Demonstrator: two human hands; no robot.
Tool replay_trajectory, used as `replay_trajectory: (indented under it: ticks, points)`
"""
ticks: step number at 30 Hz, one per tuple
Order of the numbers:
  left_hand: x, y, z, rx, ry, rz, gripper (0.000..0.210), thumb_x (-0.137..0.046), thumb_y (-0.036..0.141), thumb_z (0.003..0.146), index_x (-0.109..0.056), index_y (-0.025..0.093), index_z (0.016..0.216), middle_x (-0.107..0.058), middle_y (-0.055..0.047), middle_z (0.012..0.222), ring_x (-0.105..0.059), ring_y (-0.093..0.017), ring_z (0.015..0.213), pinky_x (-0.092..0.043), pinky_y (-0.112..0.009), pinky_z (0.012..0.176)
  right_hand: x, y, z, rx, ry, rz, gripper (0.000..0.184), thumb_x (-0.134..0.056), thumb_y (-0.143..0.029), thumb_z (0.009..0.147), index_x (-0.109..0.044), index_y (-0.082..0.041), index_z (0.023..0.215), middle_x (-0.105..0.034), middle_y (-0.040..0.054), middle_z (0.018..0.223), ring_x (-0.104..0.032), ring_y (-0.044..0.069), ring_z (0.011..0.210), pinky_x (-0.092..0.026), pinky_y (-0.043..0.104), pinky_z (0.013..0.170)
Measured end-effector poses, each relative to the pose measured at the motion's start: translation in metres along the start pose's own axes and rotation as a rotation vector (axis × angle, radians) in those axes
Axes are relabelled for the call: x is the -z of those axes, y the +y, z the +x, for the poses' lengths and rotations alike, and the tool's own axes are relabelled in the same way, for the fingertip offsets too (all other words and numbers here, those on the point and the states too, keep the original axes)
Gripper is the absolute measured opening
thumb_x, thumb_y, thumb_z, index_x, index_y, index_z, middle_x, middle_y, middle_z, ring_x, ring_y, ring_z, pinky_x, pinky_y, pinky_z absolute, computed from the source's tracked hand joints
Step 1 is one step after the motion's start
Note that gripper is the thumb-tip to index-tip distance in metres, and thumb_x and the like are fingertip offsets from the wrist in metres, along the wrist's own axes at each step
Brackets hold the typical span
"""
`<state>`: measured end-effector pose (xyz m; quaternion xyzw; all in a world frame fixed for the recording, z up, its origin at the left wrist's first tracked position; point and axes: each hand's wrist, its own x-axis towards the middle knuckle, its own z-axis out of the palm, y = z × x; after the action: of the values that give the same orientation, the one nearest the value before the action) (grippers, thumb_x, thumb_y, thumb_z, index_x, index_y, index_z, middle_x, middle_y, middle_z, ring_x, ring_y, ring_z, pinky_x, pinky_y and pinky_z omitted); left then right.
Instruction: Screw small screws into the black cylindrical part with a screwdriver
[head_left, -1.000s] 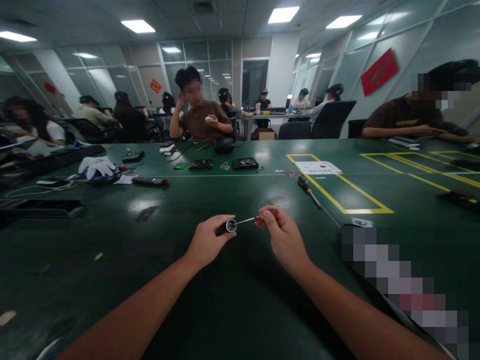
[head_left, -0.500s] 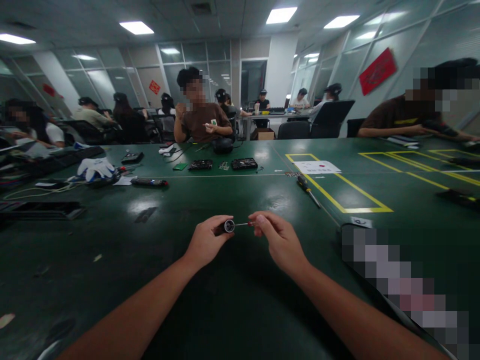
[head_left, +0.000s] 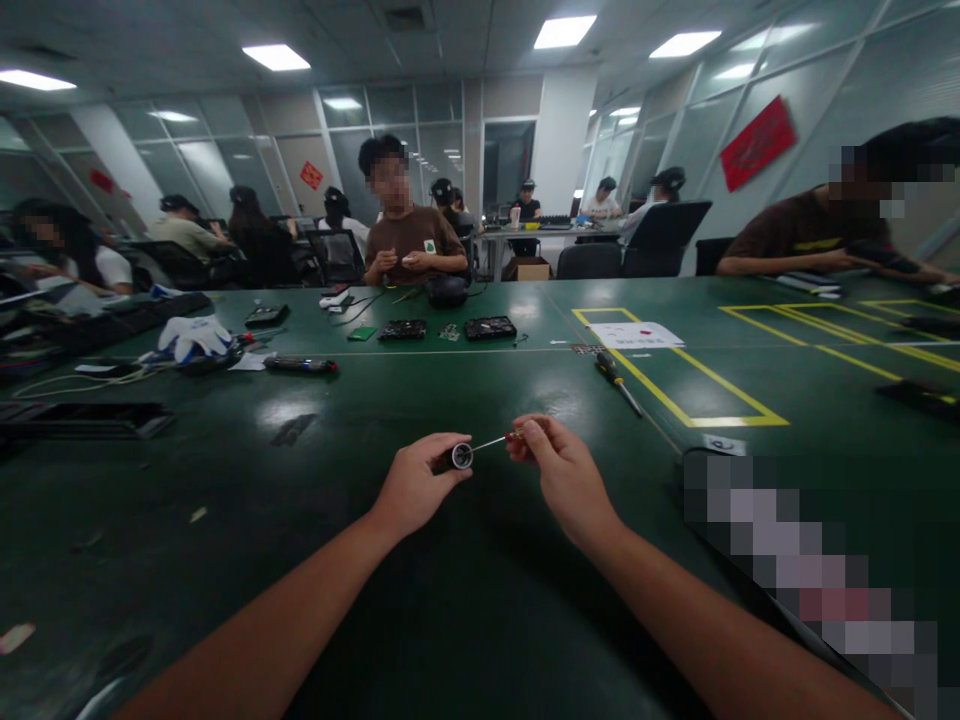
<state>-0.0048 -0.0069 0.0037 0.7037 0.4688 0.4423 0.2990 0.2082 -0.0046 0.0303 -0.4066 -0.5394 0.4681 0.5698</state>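
Note:
My left hand (head_left: pixel 415 487) is closed around a small dark cylinder (head_left: pixel 461 456) with a pale ring at its round end, which faces me. In my right hand (head_left: pixel 561 463) is a thin screwdriver (head_left: pixel 491 442), pinched near its red and yellowish handle. Its metal shaft slants down to the left, and the tip meets the rim or opening of the cylinder; I cannot tell how far in it goes. Both hands are above the green table (head_left: pixel 480 600). Beyond my right hand lies a larger black and yellow screwdriver (head_left: pixel 619 384).
White gloves (head_left: pixel 196 338) and a pen-like dark tool (head_left: pixel 301 365) lie at the left. Dark electronic modules (head_left: pixel 490 327) and a green board (head_left: pixel 362 333) are further back. A paper sheet (head_left: pixel 637 335) overlaps yellow tape. A person (head_left: pixel 415 230) sits opposite; another leans in at the right.
My right hand has risen slightly, so the screwdriver shaft now tilts instead of lying nearly level. The left hand still holds the cylinder. The person opposite has lowered a hand.

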Motion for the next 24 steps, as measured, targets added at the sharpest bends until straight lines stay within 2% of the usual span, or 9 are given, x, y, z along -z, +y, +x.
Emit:
replay_trajectory:
  ticks: [3,7,16,24]
  points:
    - [-0.0007,0.0019,0.0002,0.0,0.008,-0.013,0.041,-0.076,0.014,0.078,-0.074,0.023,0.118,-0.073,-0.007,0.122,-0.069,-0.024,0.113,-0.056,-0.043,0.101,0.001,0.0023,0.0033,-0.1,0.033,0.113,0.031,-0.07,-0.052,0.086,-0.068,-0.021,0.091,-0.067,0.0034,0.081,-0.063,0.019,0.074,-0.053,0.035,0.072]
    - [-0.0022,0.0034,0.0008,0.012,0.038,-0.036,0.039,-0.076,0.014,0.076,-0.075,0.021,0.115,-0.073,-0.008,0.121,-0.07,-0.024,0.111,-0.057,-0.043,0.101,0.0036,0.0012,0.0057,-0.248,0.016,0.294,0.034,-0.072,-0.054,0.082,-0.066,-0.02,0.084,-0.06,0.0017,0.069,-0.058,0.018,0.063,-0.053,0.034,0.064]
    - [-0.0023,0.0005,0.0016,0.018,0.024,-0.064,0.041,-0.075,0.015,0.078,-0.074,0.023,0.118,-0.072,-0.006,0.123,-0.069,-0.023,0.113,-0.056,-0.043,0.102,0.0021,0.0055,0.0042,-0.157,0.108,0.243,0.03,-0.073,-0.05,0.084,-0.069,-0.021,0.091,-0.066,0.0025,0.082,-0.062,0.017,0.073,-0.053,0.034,0.071]
    - [-0.0011,0.0022,0.0009,0.031,0.017,-0.057,0.041,-0.076,0.015,0.079,-0.073,0.022,0.119,-0.072,-0.007,0.124,-0.068,-0.023,0.114,-0.056,-0.042,0.102,-0.0004,0.0013,0.0019,-0.062,0.065,0.079,0.03,-0.068,-0.05,0.089,-0.068,-0.021,0.096,-0.068,0.0028,0.085,-0.063,0.019,0.078,-0.052,0.035,0.075]
